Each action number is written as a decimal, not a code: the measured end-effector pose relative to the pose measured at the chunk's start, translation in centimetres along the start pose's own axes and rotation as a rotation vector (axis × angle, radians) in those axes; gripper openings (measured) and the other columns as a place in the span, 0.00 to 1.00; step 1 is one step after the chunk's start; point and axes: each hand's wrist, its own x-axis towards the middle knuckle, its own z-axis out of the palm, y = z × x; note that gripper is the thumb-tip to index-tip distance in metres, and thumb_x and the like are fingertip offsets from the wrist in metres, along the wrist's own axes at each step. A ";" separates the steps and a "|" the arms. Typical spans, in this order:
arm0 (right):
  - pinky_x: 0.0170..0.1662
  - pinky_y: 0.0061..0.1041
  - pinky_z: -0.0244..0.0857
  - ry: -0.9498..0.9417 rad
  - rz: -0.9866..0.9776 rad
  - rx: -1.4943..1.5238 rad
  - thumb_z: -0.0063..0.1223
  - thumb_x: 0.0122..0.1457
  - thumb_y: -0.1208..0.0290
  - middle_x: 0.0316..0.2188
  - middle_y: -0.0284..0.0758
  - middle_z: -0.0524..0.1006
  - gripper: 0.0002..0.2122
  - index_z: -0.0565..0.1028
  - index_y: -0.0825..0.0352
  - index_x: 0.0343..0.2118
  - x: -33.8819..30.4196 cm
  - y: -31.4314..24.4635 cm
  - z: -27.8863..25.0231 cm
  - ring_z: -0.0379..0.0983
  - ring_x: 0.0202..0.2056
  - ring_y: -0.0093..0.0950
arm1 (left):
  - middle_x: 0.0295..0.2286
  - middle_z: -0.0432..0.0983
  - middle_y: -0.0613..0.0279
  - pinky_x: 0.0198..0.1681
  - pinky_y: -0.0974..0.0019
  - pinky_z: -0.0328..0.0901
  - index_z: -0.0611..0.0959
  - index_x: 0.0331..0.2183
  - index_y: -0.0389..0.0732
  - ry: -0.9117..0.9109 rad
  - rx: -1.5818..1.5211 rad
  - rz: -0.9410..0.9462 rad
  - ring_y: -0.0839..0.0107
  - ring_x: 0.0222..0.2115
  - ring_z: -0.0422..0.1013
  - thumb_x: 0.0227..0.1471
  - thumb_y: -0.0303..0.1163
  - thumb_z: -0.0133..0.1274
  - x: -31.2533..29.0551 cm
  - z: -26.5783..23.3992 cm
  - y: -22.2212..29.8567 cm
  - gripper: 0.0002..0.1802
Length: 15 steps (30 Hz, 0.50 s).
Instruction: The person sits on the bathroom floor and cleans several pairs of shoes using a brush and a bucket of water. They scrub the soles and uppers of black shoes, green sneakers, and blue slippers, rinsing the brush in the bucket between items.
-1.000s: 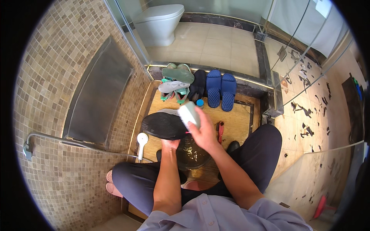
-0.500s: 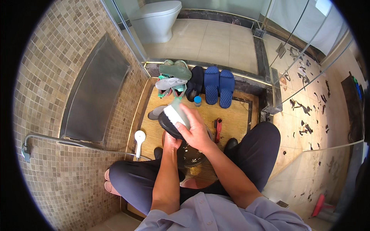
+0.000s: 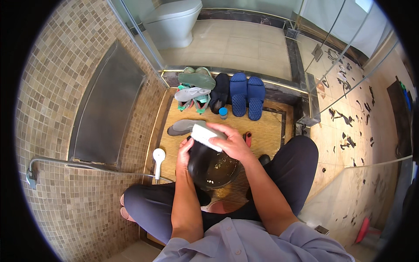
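Over a dark basin [image 3: 235, 177] holding murky water, my left hand [image 3: 183, 155] grips what looks like a black shoe [image 3: 199, 157]; its far end is hidden. My right hand [image 3: 231, 142] is closed round a white scrub brush [image 3: 206, 136], held at the shoe's upper edge. Just beyond lies a grey insole [image 3: 181, 127] on the ribbed mat [image 3: 266, 131]. Partly behind my right wrist is a red-handled brush [image 3: 248, 139]. A small blue-capped bottle [image 3: 223, 113] stands past my hands.
Along the raised threshold rest stacked green and grey shoes [image 3: 196, 87], a black shoe [image 3: 219, 94] and blue slippers [image 3: 247, 96]. A white shower head [image 3: 159, 161] lies left on its hose. Glass panels stand right; a toilet [image 3: 174, 22] is beyond.
The brush has tipped over and shifted slightly right with my right hand. My left hand has moved left and turned the shoe, so more of the insole on the mat shows.
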 end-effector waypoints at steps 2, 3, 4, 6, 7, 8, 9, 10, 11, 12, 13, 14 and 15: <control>0.52 0.30 0.70 0.021 0.105 -0.304 0.65 0.57 0.68 0.50 0.46 0.80 0.26 0.75 0.68 0.59 -0.3 0.7 -1.3 0.79 0.49 0.35 | 0.34 0.85 0.57 0.39 0.65 0.77 0.86 0.39 0.33 -0.097 0.020 0.005 0.68 0.30 0.81 0.47 0.29 0.67 -0.7 0.9 1.6 0.16; 0.52 0.30 0.70 0.071 0.144 -0.366 0.66 0.56 0.68 0.49 0.47 0.80 0.26 0.76 0.67 0.59 -0.7 1.6 -1.6 0.79 0.48 0.36 | 0.32 0.85 0.57 0.38 0.66 0.76 0.87 0.38 0.33 -0.091 0.160 -0.019 0.68 0.29 0.81 0.46 0.28 0.67 -0.6 0.1 1.9 0.15; 0.52 0.30 0.71 0.114 0.174 -0.426 0.66 0.55 0.67 0.49 0.47 0.80 0.26 0.76 0.66 0.59 -0.5 2.7 -1.7 0.80 0.48 0.37 | 0.31 0.85 0.58 0.36 0.67 0.76 0.87 0.37 0.33 -0.084 0.304 -0.031 0.68 0.28 0.81 0.46 0.27 0.67 -0.6 -0.1 2.5 0.14; 0.53 0.33 0.70 0.215 0.012 -0.555 0.67 0.55 0.66 0.51 0.49 0.78 0.27 0.75 0.66 0.58 -0.1 4.2 -2.4 0.77 0.51 0.42 | 0.30 0.85 0.58 0.34 0.67 0.76 0.87 0.35 0.33 -0.052 0.266 0.005 0.69 0.26 0.80 0.44 0.26 0.66 -0.7 1.0 2.3 0.13; 0.54 0.34 0.69 0.236 -0.038 -0.466 0.66 0.55 0.66 0.51 0.49 0.77 0.27 0.75 0.66 0.59 0.2 3.1 -2.5 0.77 0.52 0.43 | 0.30 0.85 0.58 0.34 0.67 0.76 0.87 0.35 0.32 -0.076 0.257 -0.009 0.69 0.26 0.80 0.43 0.26 0.66 -0.5 1.3 2.3 0.13; 0.55 0.34 0.69 0.256 -0.087 -0.376 0.66 0.55 0.66 0.52 0.50 0.77 0.27 0.74 0.66 0.59 0.4 2.4 -2.5 0.76 0.52 0.44 | 0.30 0.85 0.57 0.34 0.67 0.76 0.87 0.35 0.32 -0.099 0.249 -0.022 0.69 0.26 0.80 0.42 0.25 0.66 -0.5 1.7 2.4 0.13; 0.57 0.37 0.67 0.196 -0.091 -0.137 0.66 0.55 0.65 0.52 0.50 0.75 0.28 0.73 0.65 0.60 0.8 2.6 -2.2 0.75 0.53 0.46 | 0.30 0.85 0.57 0.34 0.67 0.76 0.87 0.34 0.32 -0.106 0.253 -0.021 0.68 0.26 0.80 0.41 0.25 0.66 -0.6 1.8 2.3 0.14; 0.57 0.36 0.68 0.133 -0.095 -0.294 0.66 0.56 0.64 0.52 0.49 0.76 0.29 0.73 0.65 0.61 0.7 1.9 -2.0 0.75 0.53 0.44 | 0.30 0.85 0.57 0.33 0.67 0.76 0.87 0.34 0.32 -0.114 0.256 -0.015 0.68 0.26 0.80 0.41 0.25 0.65 -0.8 2.1 2.2 0.14; 0.56 0.35 0.68 0.073 -0.098 -0.451 0.66 0.57 0.64 0.51 0.48 0.77 0.29 0.72 0.65 0.61 0.3 0.8 -1.8 0.76 0.52 0.43 | 0.29 0.85 0.57 0.33 0.67 0.76 0.87 0.34 0.32 -0.125 0.259 -0.014 0.68 0.25 0.80 0.40 0.25 0.65 -0.9 2.3 2.1 0.14; 0.56 0.35 0.68 0.013 -0.101 -0.608 0.66 0.58 0.63 0.51 0.47 0.77 0.29 0.72 0.64 0.62 0.1 0.2 -1.7 0.76 0.52 0.41 | 0.28 0.85 0.57 0.33 0.67 0.75 0.87 0.33 0.32 -0.144 0.226 -0.014 0.69 0.25 0.80 0.39 0.23 0.65 -1.0 2.4 2.0 0.14; 0.57 0.36 0.68 0.145 -0.006 -0.563 0.64 0.58 0.62 0.51 0.49 0.77 0.28 0.74 0.61 0.61 0.7 2.7 -2.3 0.76 0.53 0.44 | 0.30 0.85 0.56 0.35 0.66 0.76 0.87 0.36 0.31 -0.175 0.275 -0.066 0.67 0.27 0.80 0.38 0.25 0.65 -0.8 2.6 2.1 0.17; 0.56 0.38 0.68 0.217 0.056 -0.685 0.63 0.58 0.62 0.51 0.50 0.77 0.27 0.74 0.63 0.61 0.6 3.3 -2.4 0.75 0.53 0.46 | 0.31 0.85 0.55 0.37 0.66 0.76 0.87 0.38 0.31 -0.193 0.323 -0.105 0.66 0.29 0.81 0.37 0.26 0.65 -0.9 2.5 2.5 0.20; 0.56 0.40 0.69 0.289 0.119 -0.806 0.62 0.58 0.61 0.51 0.52 0.77 0.27 0.74 0.64 0.60 0.3 3.8 -2.5 0.75 0.53 0.48 | 0.30 0.85 0.57 0.35 0.67 0.75 0.87 0.37 0.32 -0.183 0.321 -0.095 0.68 0.27 0.80 0.39 0.26 0.66 -1.0 2.6 2.4 0.18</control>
